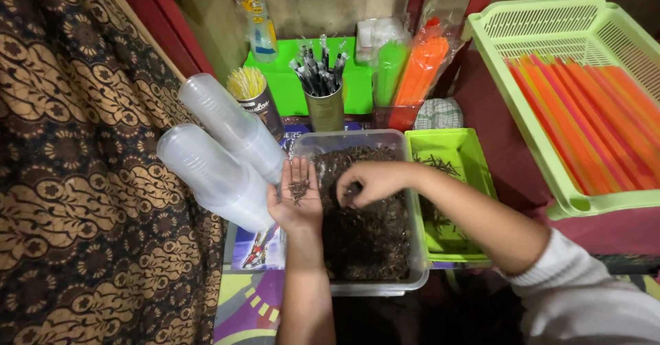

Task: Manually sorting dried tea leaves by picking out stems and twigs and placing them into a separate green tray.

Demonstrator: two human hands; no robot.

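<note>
surface: patterned mat (247, 304) | on it: clear tub (371, 286), green tray (474, 154), stacked plastic cups (220, 156)

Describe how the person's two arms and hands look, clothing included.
Both hands are bare: no gloves, rings or watch show. The left hand leads to a forearm with no sleeve in view. The right hand has a bare forearm too, with a white knitted sleeve pushed up past the elbow.

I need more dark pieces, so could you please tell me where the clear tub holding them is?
In the head view, the clear tub sits centre, under both hands, between the stacked plastic cups and the small green tray.
</note>
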